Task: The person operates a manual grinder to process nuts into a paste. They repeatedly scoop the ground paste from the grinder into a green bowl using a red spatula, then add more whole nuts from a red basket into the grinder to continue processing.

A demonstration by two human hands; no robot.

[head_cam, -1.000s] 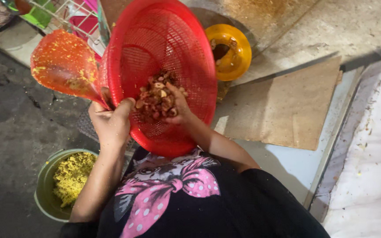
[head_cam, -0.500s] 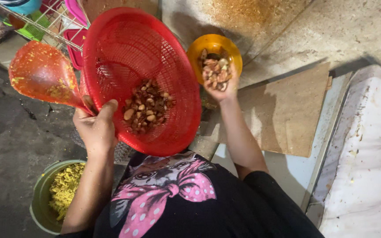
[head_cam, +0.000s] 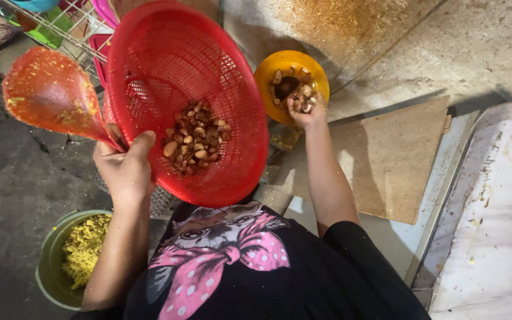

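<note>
Plastic mesh makes up the red colander [head_cam: 197, 83], round and deep, tilted so its open mouth faces the camera, with a heap of brown and tan nuts [head_cam: 194, 139] gathered against its lower wall. The left hand [head_cam: 127, 172] clamps the near rim, thumb inside, and also pinches the handle of an orange scoop [head_cam: 51, 95] whose long axis runs up and to the left. The right hand [head_cam: 304, 106] is cupped around a fistful of nuts, resting at the near edge of the yellow bowl [head_cam: 291, 65] on the concrete floor. Half a second earlier that hand lay fully over the bowl; now more of the bowl shows beyond it. A green bucket [head_cam: 48, 266] of yellow crumbs stands below the left arm.
</note>
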